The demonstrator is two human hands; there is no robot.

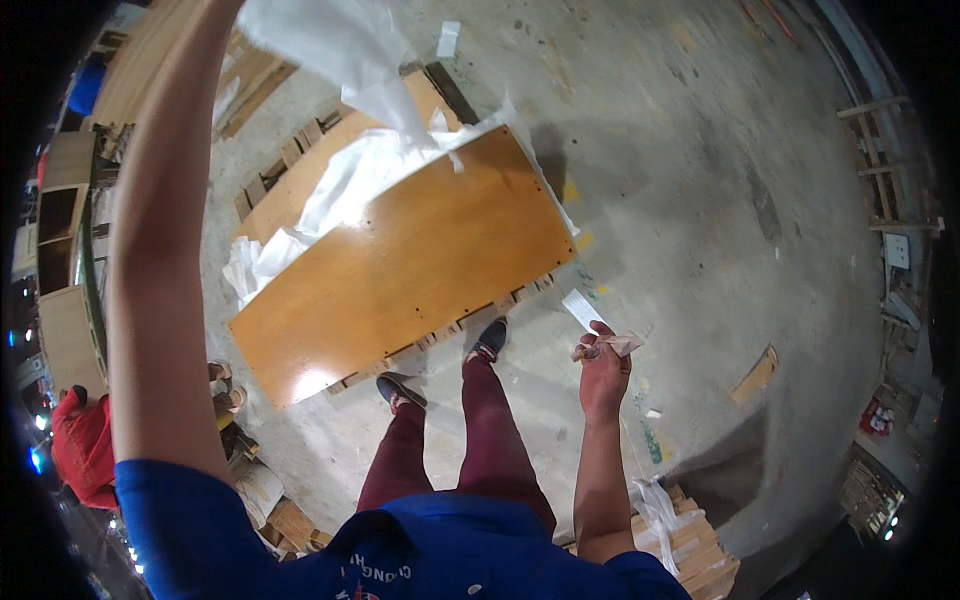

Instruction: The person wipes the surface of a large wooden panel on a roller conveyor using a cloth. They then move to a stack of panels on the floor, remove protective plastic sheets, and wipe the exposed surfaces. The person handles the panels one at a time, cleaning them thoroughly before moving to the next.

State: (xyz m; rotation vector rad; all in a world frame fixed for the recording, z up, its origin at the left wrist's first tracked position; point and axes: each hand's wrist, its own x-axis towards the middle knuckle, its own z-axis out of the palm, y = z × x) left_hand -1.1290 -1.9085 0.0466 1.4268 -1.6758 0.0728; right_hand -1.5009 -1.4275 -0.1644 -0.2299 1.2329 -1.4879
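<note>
My left arm reaches up past the top edge, so my left hand is out of view. Close to that arm, a thin white sheet (pixel 335 50) hangs blurred at the top. Below it lies a shiny orange-brown wooden panel (pixel 420 250) with small dark holes along its edges. White wrapping (pixel 350 180) is bunched along its far side. Out to the right, my right hand (pixel 605 378) is closed around a crumpled pale scrap (pixel 622 345), perhaps paper or thin cloth. Just beyond the fingers is a white strip (pixel 583 310); whether it touches them I cannot tell.
The panel rests on a wooden pallet (pixel 430 340), close to my feet. At the left is a person in red (pixel 85 450). Stacked boards (pixel 690 545) lie near my right elbow. A brown cardboard piece (pixel 757 375) is on the concrete floor (pixel 690 200).
</note>
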